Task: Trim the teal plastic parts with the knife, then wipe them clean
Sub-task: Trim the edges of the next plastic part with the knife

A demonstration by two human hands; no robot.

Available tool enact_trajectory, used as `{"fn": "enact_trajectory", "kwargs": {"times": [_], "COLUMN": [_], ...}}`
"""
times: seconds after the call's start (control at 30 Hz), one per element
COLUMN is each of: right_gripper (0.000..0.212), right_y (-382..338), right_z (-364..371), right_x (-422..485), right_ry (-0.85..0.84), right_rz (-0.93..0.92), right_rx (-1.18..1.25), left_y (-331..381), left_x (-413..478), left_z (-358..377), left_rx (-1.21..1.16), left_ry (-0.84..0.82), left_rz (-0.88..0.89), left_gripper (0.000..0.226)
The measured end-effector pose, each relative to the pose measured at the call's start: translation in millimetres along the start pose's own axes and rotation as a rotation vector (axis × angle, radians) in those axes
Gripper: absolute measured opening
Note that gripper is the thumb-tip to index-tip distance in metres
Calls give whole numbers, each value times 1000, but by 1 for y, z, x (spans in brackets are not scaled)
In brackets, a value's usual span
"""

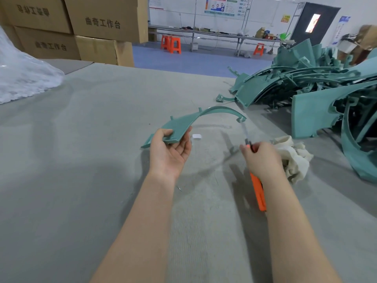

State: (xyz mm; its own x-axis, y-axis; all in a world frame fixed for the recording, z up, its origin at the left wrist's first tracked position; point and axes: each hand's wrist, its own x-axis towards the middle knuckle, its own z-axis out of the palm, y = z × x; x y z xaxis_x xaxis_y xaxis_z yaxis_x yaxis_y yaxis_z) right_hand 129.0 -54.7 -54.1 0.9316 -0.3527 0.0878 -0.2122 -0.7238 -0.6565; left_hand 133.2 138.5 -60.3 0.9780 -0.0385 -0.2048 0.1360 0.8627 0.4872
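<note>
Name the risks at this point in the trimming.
1. The left hand holds the teal part only at its wide end, while the knife in the right hand works the far tip; the thin arc may flex and the blade skip.
2. The blade looks extended long, so it could bend or snap under side pressure.

Two slim forearms, bare from near the elbow down to the wrist, show in the near part of the view. The left hand [170, 152] and right hand [261, 158] are likewise bare.
</note>
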Motion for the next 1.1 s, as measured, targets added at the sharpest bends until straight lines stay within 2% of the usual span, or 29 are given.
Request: {"fn": "enact_trajectory", "kwargs": {"times": [0.1, 0.2, 0.27, 0.33, 0.43, 0.53, 0.57, 0.67, 0.7, 0.77, 0.8, 0.87, 0.97, 1.1], "right_gripper": [28, 27, 35, 46, 45, 20, 16, 22, 27, 35, 36, 35, 26, 31], "right_y": [-8, -19, -24, -27, -27, -28, -28, -30, -32, -34, -35, -35, -32, -29], "right_z": [-1, 4, 5, 5, 6, 7, 8, 13, 16, 19, 20, 20, 15, -2], "right_x": [-4, -8, -10, -12, -15, -13, -13, -12, -13, -13, -13, -13, -14, -18], "right_ry": [164, 172, 175, 168, 144, 75, 67, 82, 81, 72, 69, 65, 24, -197], "right_rz": [-5, 94, 156, 173, 141, 127, 128, 137, 138, 140, 140, 139, 123, -10], "right_rx": [467, 892, 1118, 1232, 1219, 1185, 1180, 1169, 1165, 1153, 1147, 1123, 1062, 842], "left_y": [1, 2, 1, -1, -3, -3, -2, -1, -2, -6, -8, -15, -25, -24], "left_x": [0, 0, -1, -1, -3, -1, 0, 2, 2, 5, 6, 8, 5, 1], "left_z": [0, 1, 3, 4, 4, 5, 5, 5, 4, 4, 6, 7, 7, 10], "left_rx": [47, 132, 210, 307, 441, 391, 321, -40, -158, -261, -201, 82, 393, 408], "left_ry": [-36, -83, -108, -135, -186, -126, -88, -25, -24, -21, -13, 16, -80, -73], "left_rz": [52, 89, 93, 94, 101, 117, 114, 72, 68, 78, 90, 139, 172, 130], "left_gripper": [21, 20, 21, 21, 21, 18, 21, 53, 54, 36, 28, 24, 25, 38]}}
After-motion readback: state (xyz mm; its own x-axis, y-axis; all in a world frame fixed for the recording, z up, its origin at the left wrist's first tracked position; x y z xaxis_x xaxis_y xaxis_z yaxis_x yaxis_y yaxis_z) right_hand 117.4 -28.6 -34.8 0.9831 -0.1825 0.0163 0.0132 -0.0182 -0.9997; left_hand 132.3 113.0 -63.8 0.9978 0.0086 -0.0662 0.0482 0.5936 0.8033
